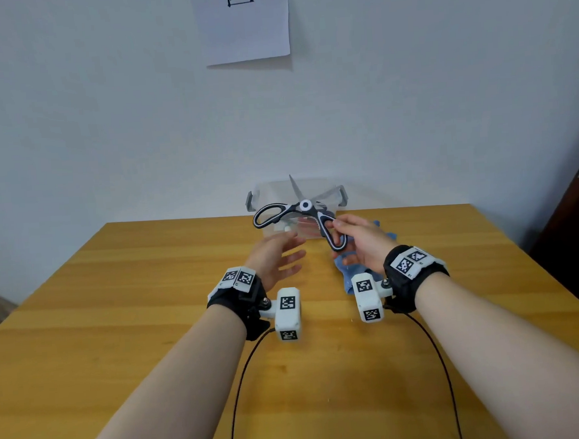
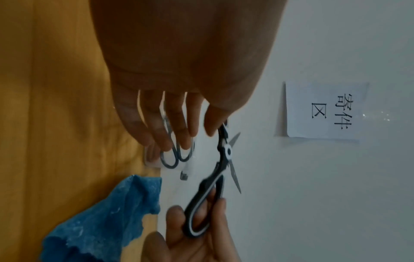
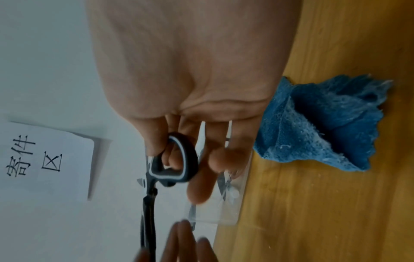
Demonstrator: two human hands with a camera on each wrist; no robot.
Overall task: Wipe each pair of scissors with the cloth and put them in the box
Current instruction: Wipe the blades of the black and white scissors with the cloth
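Scissors splayed, one loop around right hand fingers; left hand fingers loose, empty.

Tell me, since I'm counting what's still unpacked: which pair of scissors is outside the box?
The black-and-white scissors, blades open, gripped by the right hand above the table; the others lie inside the clear box.

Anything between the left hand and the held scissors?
Nothing. In the left wrist view, bare gap between the left hand and the scissors; the right hand holds one handle loop.
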